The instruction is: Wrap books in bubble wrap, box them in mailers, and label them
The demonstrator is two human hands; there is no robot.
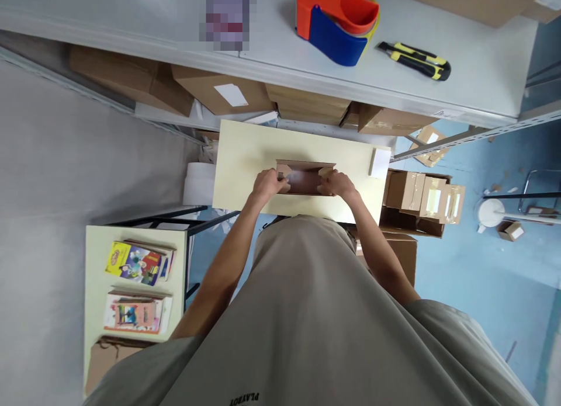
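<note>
The left hand (268, 184) and the right hand (336, 185) each grip one end of a small open cardboard box (304, 178), fingers curled over its side flaps and thumbs toward the body. The box sits between the two hands on a pale table (245, 160), touching its top, with its opening facing up and its back flap standing.

Just beyond the right hand, near the table's far corner, lies a small white pad (379, 162). Outward from the right hand, past the table edge, a carton holds taped parcels (424, 197). Outward from the left hand and nearer the body, a lower side table (94, 266) carries stacks of colourful books (137, 263), with a brown paper bag (105, 359) at its near end.

Farther ahead of both hands runs a grey shelf (473, 73). On it, beyond the right hand, stand a red and blue tape dispenser (335, 23) and, just beside it, a yellow and black utility knife (414, 60). Under the shelf, brown boxes (221, 90) lie stacked.
</note>
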